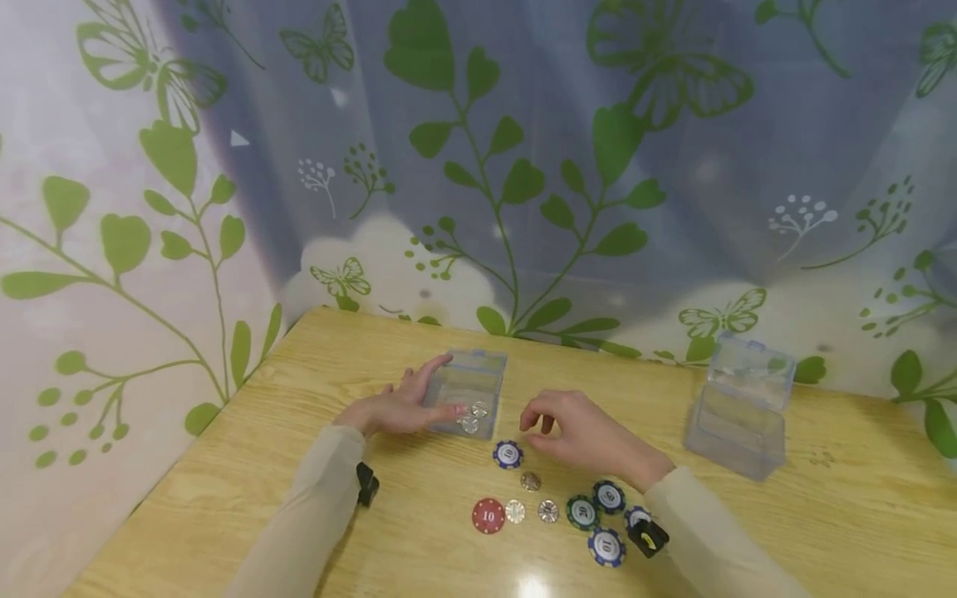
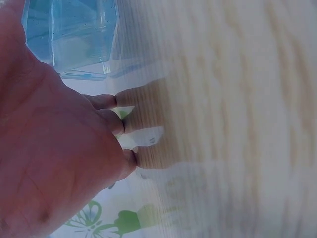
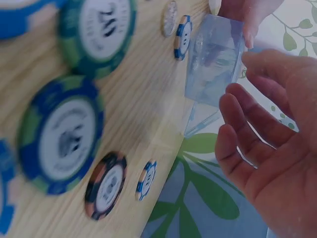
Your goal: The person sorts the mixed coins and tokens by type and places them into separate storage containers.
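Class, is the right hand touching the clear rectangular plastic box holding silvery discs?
Apart: the head view shows light wooden table between the right hand and box.

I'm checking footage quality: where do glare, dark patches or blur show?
Head view: bright glare on the table at the frame's bottom; left wrist view: dark shadows or reflections by the left hand; right wrist view: upper-left blue chip badly blurred.

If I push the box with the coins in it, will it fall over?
Probably not: the box sits flat on the table. It looks like thin clear plastic, so it's likely stiff but light. The coins seem loose inside, so they might slide.
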Tool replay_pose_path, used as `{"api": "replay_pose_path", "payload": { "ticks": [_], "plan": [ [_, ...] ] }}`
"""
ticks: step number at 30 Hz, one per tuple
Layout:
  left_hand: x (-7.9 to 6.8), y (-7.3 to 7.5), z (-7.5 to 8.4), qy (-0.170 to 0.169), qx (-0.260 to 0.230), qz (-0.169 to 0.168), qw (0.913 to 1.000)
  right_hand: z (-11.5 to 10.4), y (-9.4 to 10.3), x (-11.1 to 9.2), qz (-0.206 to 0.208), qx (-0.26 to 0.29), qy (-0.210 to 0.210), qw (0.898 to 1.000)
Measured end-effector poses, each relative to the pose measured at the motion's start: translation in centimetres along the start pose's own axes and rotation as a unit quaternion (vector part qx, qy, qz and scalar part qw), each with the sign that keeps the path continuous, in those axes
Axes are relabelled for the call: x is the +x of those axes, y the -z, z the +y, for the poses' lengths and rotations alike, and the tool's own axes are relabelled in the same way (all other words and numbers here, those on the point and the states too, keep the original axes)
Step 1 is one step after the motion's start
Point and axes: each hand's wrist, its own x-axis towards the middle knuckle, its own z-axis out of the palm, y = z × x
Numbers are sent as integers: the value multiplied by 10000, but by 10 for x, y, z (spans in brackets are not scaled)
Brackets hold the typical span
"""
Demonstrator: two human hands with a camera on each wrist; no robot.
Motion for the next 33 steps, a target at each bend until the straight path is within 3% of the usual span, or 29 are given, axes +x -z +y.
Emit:
{"api": "replay_pose_path", "payload": {
  "ticks": [10,14,33],
  "plan": [
    [-1,1,1,-19,-27,-43,10000,7,-7,-22,-275,-51,243,9993],
    [-1,1,0,-40,-35,-38,10000,9,-10,-25,-410,86,162,9990],
    [-2,2,2,-18,22,-44,10000,4,-23,-15,-1051,774,-141,9914]
  ]
}}
